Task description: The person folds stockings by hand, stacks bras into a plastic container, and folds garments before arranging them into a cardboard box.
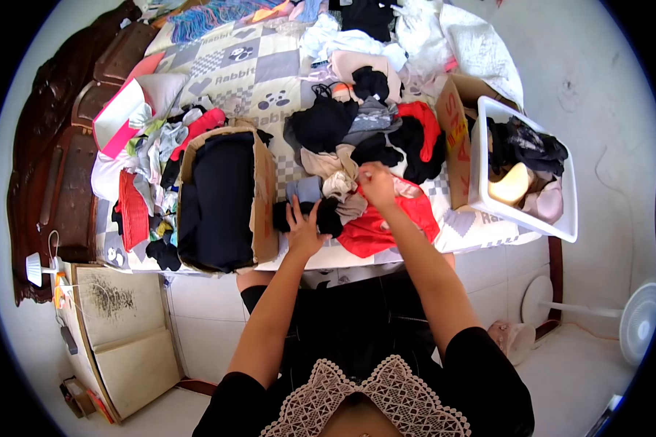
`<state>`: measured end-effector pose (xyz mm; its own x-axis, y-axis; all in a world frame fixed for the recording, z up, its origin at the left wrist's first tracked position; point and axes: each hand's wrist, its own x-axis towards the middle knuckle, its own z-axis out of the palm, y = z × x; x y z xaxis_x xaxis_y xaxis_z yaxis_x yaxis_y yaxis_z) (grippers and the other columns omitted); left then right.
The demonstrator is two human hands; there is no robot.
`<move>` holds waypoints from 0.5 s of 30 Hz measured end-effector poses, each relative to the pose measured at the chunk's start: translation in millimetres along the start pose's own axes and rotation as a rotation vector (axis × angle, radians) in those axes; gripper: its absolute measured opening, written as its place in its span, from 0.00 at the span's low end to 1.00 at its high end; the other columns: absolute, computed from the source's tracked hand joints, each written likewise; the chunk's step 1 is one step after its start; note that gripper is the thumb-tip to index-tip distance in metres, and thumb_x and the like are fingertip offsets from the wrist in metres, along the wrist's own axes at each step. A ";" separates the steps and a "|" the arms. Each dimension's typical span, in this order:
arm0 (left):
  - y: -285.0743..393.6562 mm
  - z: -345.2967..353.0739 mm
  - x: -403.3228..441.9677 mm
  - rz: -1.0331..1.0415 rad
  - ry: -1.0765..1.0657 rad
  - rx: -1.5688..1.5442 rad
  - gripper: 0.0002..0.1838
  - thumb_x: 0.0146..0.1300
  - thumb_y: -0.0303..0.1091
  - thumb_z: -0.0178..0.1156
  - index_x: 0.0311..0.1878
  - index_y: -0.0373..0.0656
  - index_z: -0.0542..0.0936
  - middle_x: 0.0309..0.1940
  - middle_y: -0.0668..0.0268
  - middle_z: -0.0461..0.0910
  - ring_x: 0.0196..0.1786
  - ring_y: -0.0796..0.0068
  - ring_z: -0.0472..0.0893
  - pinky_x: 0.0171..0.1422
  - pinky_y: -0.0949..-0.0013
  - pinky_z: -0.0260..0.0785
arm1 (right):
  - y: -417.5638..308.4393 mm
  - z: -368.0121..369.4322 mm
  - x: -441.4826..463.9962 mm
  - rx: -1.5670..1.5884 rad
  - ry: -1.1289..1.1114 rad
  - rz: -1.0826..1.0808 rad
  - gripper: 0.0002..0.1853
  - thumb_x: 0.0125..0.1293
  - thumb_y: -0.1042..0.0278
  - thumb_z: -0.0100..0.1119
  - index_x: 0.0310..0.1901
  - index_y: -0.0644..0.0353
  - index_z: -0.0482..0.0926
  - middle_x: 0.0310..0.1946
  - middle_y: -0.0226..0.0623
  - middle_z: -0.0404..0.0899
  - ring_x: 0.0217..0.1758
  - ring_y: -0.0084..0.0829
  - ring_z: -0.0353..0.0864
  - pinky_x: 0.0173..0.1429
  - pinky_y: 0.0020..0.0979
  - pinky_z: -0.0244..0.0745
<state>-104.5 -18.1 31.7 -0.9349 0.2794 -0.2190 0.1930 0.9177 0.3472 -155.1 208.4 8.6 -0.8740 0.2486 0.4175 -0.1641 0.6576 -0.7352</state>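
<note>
My left hand [304, 229] lies with fingers spread on a small black cloth bundle [329, 217], beside a rolled grey-blue garment [304, 190]. My right hand [376, 186] is closed at the upper edge of a red garment [386, 231] spread on the bed. What its fingers pinch, if anything, is hidden. Between both hands lies a crumpled cream garment [339, 183]. Past them is a loose heap with a black garment [323, 124], a grey one [374, 118] and a red one [420, 124].
A cardboard box [264, 197] with folded black clothes stands left. At right, a white plastic bin [572, 211] of mixed garments leans by another cardboard box [455, 146]. More clothes [133, 207] lie by the wooden headboard [58, 167]. A white fan [641, 324] lies on the floor.
</note>
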 end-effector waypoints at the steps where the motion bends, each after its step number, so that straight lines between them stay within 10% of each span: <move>1: -7.4 7.4 2.6 0.039 -0.002 0.017 0.51 0.43 0.47 0.73 0.70 0.71 0.54 0.74 0.59 0.26 0.74 0.47 0.37 0.54 0.32 0.65 | 9.7 -2.1 20.3 -0.028 0.028 -0.007 0.08 0.48 0.74 0.59 0.32 0.59 0.83 0.38 0.42 0.80 0.46 0.46 0.77 0.53 0.38 0.71; 7: -10.0 20.3 22.4 -0.049 -0.187 0.259 0.39 0.53 0.57 0.63 0.66 0.55 0.65 0.72 0.53 0.17 0.75 0.47 0.30 0.56 0.32 0.63 | 74.5 -0.3 120.8 -0.152 0.167 0.361 0.13 0.50 0.70 0.61 0.40 0.50 0.84 0.58 0.48 0.66 0.56 0.50 0.73 0.61 0.36 0.69; 11: -3.9 21.1 28.9 -0.126 -0.241 0.372 0.36 0.54 0.57 0.61 0.65 0.55 0.67 0.71 0.51 0.15 0.74 0.47 0.28 0.55 0.31 0.63 | 83.5 -3.4 151.6 0.528 -0.155 0.899 0.13 0.61 0.65 0.58 0.47 0.53 0.81 0.55 0.39 0.72 0.51 0.35 0.76 0.49 0.33 0.75; 15: -0.3 19.5 29.0 -0.133 -0.231 0.398 0.36 0.55 0.57 0.60 0.66 0.54 0.67 0.71 0.49 0.17 0.74 0.47 0.27 0.55 0.30 0.62 | 96.6 1.3 163.3 0.728 -0.058 0.791 0.12 0.63 0.70 0.56 0.46 0.63 0.80 0.43 0.35 0.80 0.42 0.28 0.79 0.49 0.26 0.74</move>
<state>-125.9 -4.7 7.5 -0.8771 0.1663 -0.4507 0.2177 0.9739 -0.0642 -314.3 311.6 5.1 -0.8687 0.3711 -0.3280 0.2414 -0.2611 -0.9346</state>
